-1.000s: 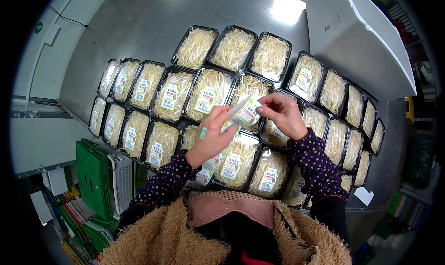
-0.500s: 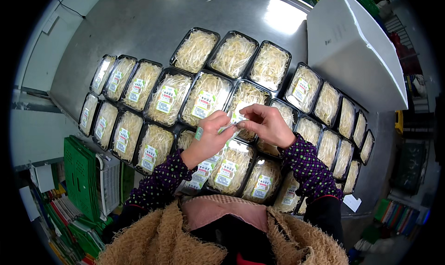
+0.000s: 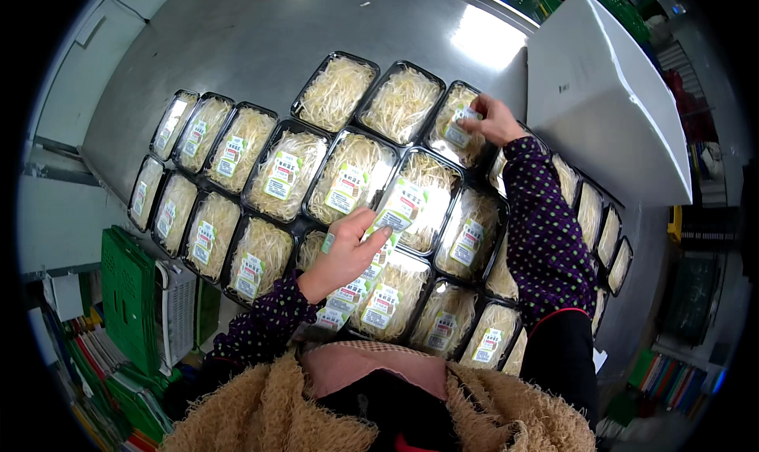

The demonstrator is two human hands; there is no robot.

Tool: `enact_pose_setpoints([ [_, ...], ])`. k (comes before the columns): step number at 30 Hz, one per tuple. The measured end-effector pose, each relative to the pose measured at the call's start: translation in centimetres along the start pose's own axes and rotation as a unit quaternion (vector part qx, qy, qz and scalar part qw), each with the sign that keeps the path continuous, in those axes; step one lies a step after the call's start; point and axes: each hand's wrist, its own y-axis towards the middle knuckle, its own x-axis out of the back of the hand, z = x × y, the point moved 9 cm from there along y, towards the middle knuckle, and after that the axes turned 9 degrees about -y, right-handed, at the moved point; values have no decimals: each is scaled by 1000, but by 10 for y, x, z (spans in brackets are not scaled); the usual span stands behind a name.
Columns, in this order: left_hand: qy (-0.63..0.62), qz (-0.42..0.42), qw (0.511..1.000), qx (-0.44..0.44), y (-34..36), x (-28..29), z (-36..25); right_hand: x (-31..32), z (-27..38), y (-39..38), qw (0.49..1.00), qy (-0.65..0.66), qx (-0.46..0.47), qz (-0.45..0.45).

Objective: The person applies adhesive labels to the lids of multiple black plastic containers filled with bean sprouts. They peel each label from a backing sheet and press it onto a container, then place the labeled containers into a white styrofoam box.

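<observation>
Rows of black trays of bean sprouts (image 3: 335, 90) lie on the steel table (image 3: 213, 41), many with green-and-white labels. My left hand (image 3: 356, 250) grips a long strip of printed labels (image 3: 398, 209) over the middle trays, its lower end hanging toward the front rows. My right hand (image 3: 484, 120) is at the back row, pinching a single label (image 3: 458, 128) against the rightmost tray (image 3: 447, 148) there; its fingertips partly cover that label. My right sleeve hides several trays on the right.
A large white foam box (image 3: 593, 104) stands at the back right. Green crates (image 3: 134, 298) and a white plastic crate (image 3: 178, 318) are stacked beside the table's lower-left edge. More crates and coloured stacks (image 3: 664, 381) lie beyond the right edge.
My right hand has moved from the label strip up and right to the back-row tray, taking a label along. My left hand has lowered slightly, still holding the strip.
</observation>
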Motion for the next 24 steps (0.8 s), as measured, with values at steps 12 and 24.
enact_pose_setpoints([
  [12, 16, -4, 1000, -6, 5, 18, 5, -70, 144, -102, 957, 226, 118, 137],
  [24, 25, -75, 991, 104, -20, 56, 35, -66, 174, -104, 984, 154, 92, -3],
])
